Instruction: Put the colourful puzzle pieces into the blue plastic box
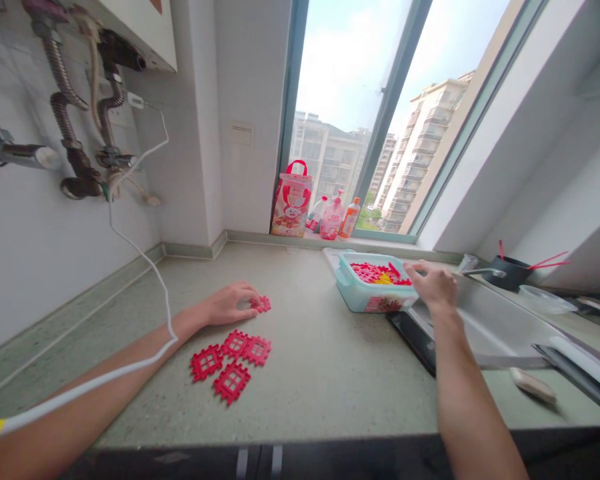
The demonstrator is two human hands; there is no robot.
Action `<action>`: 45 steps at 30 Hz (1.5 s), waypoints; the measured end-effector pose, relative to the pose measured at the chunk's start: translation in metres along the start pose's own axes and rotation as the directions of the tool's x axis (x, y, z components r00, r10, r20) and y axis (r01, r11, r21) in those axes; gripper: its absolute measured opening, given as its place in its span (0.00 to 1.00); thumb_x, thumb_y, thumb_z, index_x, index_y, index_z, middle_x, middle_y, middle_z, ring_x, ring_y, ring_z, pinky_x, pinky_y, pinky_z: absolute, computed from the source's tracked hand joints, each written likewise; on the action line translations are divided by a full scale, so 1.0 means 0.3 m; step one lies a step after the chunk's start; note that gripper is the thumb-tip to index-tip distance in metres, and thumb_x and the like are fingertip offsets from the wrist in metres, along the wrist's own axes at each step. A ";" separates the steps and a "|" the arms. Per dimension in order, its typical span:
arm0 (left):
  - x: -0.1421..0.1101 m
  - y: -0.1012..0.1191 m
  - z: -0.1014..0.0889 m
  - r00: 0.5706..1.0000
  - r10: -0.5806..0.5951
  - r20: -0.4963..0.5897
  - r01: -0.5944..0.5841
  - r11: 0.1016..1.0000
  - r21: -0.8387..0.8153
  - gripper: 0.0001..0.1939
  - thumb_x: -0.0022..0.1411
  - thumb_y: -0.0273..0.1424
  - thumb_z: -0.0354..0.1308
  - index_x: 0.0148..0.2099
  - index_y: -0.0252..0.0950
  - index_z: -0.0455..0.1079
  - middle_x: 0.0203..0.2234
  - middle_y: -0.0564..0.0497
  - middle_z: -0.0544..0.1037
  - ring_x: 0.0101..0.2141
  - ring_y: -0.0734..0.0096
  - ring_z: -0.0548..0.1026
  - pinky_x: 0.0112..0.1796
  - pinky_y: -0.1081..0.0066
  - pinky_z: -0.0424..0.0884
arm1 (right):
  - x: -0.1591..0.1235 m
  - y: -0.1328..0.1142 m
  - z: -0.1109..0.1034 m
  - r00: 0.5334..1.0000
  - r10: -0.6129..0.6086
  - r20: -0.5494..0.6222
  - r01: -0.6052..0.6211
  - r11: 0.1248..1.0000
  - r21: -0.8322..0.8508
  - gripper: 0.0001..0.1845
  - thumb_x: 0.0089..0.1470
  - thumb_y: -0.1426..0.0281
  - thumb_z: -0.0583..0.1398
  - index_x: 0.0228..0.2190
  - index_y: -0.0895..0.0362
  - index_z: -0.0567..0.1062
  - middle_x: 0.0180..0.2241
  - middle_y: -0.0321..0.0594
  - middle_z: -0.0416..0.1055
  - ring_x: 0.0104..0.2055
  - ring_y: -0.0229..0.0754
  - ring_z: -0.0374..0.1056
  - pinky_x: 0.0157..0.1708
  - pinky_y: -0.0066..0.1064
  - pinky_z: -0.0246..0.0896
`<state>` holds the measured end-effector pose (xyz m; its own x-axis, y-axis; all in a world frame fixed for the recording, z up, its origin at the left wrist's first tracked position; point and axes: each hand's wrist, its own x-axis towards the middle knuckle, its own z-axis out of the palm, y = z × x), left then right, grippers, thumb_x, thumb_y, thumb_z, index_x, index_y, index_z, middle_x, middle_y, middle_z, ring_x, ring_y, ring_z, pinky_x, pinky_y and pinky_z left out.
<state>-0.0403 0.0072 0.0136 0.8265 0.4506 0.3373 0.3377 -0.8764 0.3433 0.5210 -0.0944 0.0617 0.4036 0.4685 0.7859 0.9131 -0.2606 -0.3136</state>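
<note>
My left hand (233, 303) rests on the counter with its fingers closed on a red window-shaped building block (263, 305), partly hidden under the fingertips. Just in front of it, several more red window blocks (231, 381) lie flat in a loose cluster. On the right stands a light-blue plastic bin (353, 293), full of red blocks and a few yellow ones (384, 279). My right hand (434, 285) is at the bin's right end, fingers bent over the rim; their tips are partly hard to make out.
Right of the bin is a sink (485, 320), with a black tray-like object (413, 343) at its near left edge. A soap-like bar (533, 385) lies in front. Bottles (333, 219) and a red bag (293, 203) line the windowsill. A white cable (165, 293) crosses above my left forearm.
</note>
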 end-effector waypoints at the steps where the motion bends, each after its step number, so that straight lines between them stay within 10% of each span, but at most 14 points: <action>1: -0.001 -0.002 0.000 1.000 0.004 -0.002 -0.004 1.000 0.000 0.13 0.70 0.41 0.62 0.50 0.41 0.79 0.48 0.46 0.81 0.49 0.60 0.77 0.53 0.64 0.69 | -0.001 0.002 0.002 1.000 0.007 0.002 -0.007 1.000 -0.007 0.22 0.56 0.51 0.59 0.33 0.55 0.84 0.38 0.52 0.80 0.40 0.57 0.72 0.43 0.47 0.65; 6: -0.007 -0.014 0.000 1.000 0.022 -0.013 -0.022 1.000 0.005 0.11 0.68 0.37 0.63 0.51 0.43 0.80 0.48 0.48 0.81 0.49 0.61 0.77 0.54 0.66 0.69 | -0.012 -0.107 -0.033 0.970 -0.106 -0.217 0.122 0.991 0.060 0.19 0.62 0.58 0.56 0.37 0.56 0.83 0.45 0.50 0.82 0.48 0.56 0.72 0.52 0.47 0.63; 11: -0.001 -0.002 0.013 0.997 0.076 0.002 -0.076 0.997 0.022 0.17 0.67 0.30 0.61 0.56 0.47 0.79 0.50 0.49 0.80 0.50 0.61 0.77 0.55 0.66 0.69 | -0.126 -0.393 -0.049 0.876 -0.437 -0.203 0.473 0.860 0.191 0.12 0.64 0.66 0.59 0.44 0.52 0.82 0.54 0.44 0.78 0.55 0.54 0.70 0.59 0.49 0.59; 15: 0.007 0.020 0.019 0.994 0.109 0.021 -0.107 0.990 -0.088 0.25 0.67 0.28 0.59 0.65 0.45 0.72 0.52 0.47 0.80 0.54 0.59 0.75 0.57 0.63 0.68 | -0.313 -0.629 0.002 0.638 -0.770 0.015 0.660 0.556 0.505 0.16 0.63 0.70 0.61 0.51 0.49 0.79 0.59 0.44 0.75 0.58 0.53 0.69 0.60 0.49 0.61; 21: -0.009 0.022 -0.028 0.998 0.055 0.037 -0.051 0.993 -0.103 0.17 0.61 0.42 0.70 0.50 0.41 0.79 0.45 0.47 0.80 0.46 0.59 0.76 0.51 0.64 0.70 | -0.500 -0.771 0.129 0.356 -0.895 0.269 0.470 0.420 0.777 0.18 0.66 0.65 0.63 0.57 0.49 0.76 0.61 0.46 0.74 0.64 0.51 0.68 0.61 0.47 0.65; 27: -0.005 0.078 -0.016 0.988 0.024 0.150 -0.001 0.987 -0.158 0.19 0.50 0.46 0.76 0.31 0.38 0.76 0.29 0.53 0.75 0.32 0.67 0.72 0.34 0.69 0.66 | -0.483 -0.740 0.165 0.465 -0.845 0.264 0.407 0.469 0.784 0.09 0.63 0.65 0.67 0.45 0.49 0.82 0.47 0.40 0.82 0.49 0.45 0.77 0.54 0.38 0.69; 33: 0.029 0.103 0.073 0.994 -0.032 0.107 0.048 0.988 -0.146 0.22 0.61 0.50 0.68 0.28 0.37 0.71 0.25 0.54 0.74 0.28 0.71 0.70 0.31 0.70 0.63 | -0.482 -0.753 0.140 0.617 -0.768 0.172 0.396 0.492 0.776 0.13 0.62 0.59 0.68 0.45 0.50 0.81 0.48 0.44 0.81 0.49 0.48 0.77 0.53 0.43 0.67; 40: 0.014 0.038 0.011 0.994 -0.062 0.091 0.066 0.997 -0.047 0.19 0.68 0.39 0.54 0.26 0.37 0.69 0.24 0.53 0.73 0.29 0.68 0.69 0.34 0.68 0.61 | -0.532 -0.793 0.084 0.555 -0.820 0.142 0.379 0.401 0.834 0.16 0.60 0.56 0.69 0.46 0.51 0.78 0.45 0.44 0.81 0.47 0.48 0.76 0.53 0.43 0.64; 45: -0.009 -0.032 -0.036 0.992 -0.113 0.061 0.112 0.994 0.017 0.19 0.67 0.35 0.51 0.24 0.37 0.69 0.24 0.51 0.75 0.30 0.65 0.70 0.37 0.67 0.63 | -0.542 -0.811 0.041 0.369 -0.896 0.249 0.364 0.386 0.848 0.15 0.57 0.56 0.70 0.42 0.51 0.79 0.42 0.42 0.80 0.45 0.47 0.74 0.49 0.38 0.68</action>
<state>-0.0507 0.0162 0.0189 0.8087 0.5359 0.2426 0.4359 -0.8229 0.3645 0.2340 -0.0969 0.0036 -0.6545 0.6164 0.4377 0.5484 0.7856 -0.2865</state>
